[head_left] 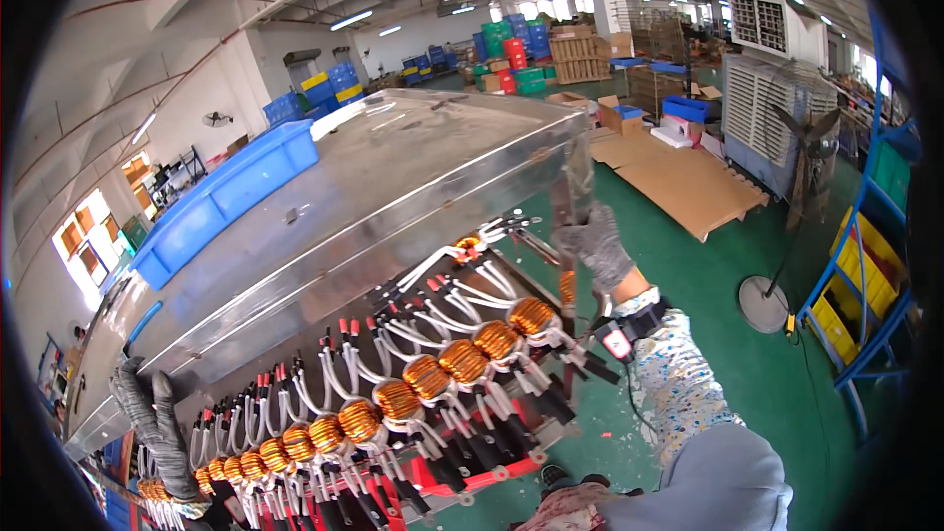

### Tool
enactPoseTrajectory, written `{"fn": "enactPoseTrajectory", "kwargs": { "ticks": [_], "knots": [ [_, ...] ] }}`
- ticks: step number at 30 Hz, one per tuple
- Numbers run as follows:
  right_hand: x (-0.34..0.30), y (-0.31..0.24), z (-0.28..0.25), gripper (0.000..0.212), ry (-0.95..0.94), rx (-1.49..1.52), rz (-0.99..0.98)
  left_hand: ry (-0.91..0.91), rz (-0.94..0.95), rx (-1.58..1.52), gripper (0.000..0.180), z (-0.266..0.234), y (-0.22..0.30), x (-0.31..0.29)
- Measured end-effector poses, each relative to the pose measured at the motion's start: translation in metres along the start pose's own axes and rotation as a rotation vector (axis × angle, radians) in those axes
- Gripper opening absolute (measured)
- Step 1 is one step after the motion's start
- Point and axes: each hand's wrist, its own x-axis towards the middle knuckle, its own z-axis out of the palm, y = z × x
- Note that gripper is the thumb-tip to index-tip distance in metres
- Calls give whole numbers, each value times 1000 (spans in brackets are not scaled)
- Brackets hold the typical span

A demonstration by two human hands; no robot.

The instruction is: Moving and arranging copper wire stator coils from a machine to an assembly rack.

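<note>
A large sheet-metal top with a deep side panel stretches across in front of me. My left hand, in a grey knit glove, rests against its near left edge, fingers stretched and thumb apart. Just above those fingertips is a blue rod-like handle. At the right end, my gloved right hand has its fingers curled round the metal corner post; the fingertips are partly hidden. Between my hands, under the panel, runs a row of copper-wound ring coils with white-sleeved leads, some tipped red, others black.
A long blue plastic bin sits on the metal top. Red framing lies below the coils. Rightward are flattened cardboard, a pedestal fan and a blue rack with yellow bins. Stacked crates stand far back.
</note>
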Motion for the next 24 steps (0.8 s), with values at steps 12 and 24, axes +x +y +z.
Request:
{"fn": "enactPoseTrajectory", "kwargs": {
  "ticks": [12,24],
  "knots": [
    [-114,-44,-85,13,147,173,-65,-180,458,-89,66,-87,-18,3],
    [-150,-54,-90,25,158,-1,-52,-278,457,-388,65,-104,-59,7]
  ]
}}
